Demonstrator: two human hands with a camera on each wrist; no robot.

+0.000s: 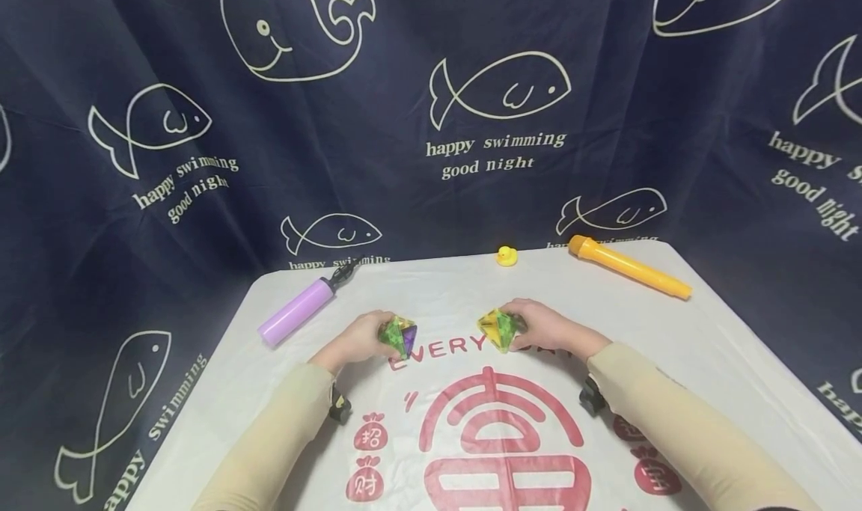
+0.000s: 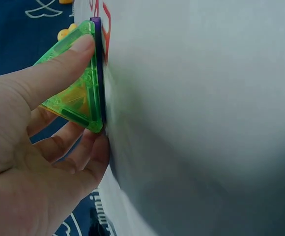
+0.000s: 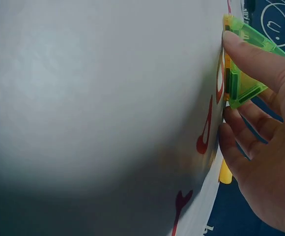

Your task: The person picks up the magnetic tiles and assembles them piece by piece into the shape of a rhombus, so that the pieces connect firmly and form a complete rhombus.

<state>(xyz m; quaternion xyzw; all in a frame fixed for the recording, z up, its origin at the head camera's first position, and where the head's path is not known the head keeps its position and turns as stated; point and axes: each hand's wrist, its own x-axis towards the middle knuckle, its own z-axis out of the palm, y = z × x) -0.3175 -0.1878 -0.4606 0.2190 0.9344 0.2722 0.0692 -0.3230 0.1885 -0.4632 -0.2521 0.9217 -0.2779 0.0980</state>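
My left hand (image 1: 358,337) grips a small pyramid of translucent magnetic tiles (image 1: 407,339), green and purple with some yellow. In the left wrist view, the thumb lies across its green triangular face (image 2: 91,81) and the purple tile faces the table side. Across a gap to the right, my right hand (image 1: 544,325) holds a second tile pyramid (image 1: 495,330), yellow and green. The right wrist view shows the thumb on the yellow tile's edge (image 3: 227,73), with a green tile (image 3: 248,91) behind it. The two pyramids are apart, near the red "EVERY" lettering.
A purple hand pump (image 1: 296,313) with a black end lies at the table's left. Near the back edge sits a yellow rubber duck (image 1: 506,256). An orange stick-like toy (image 1: 633,269) lies back right. The white tablecloth (image 1: 269,391) has red prints; a dark curtain (image 1: 417,219) hangs behind.
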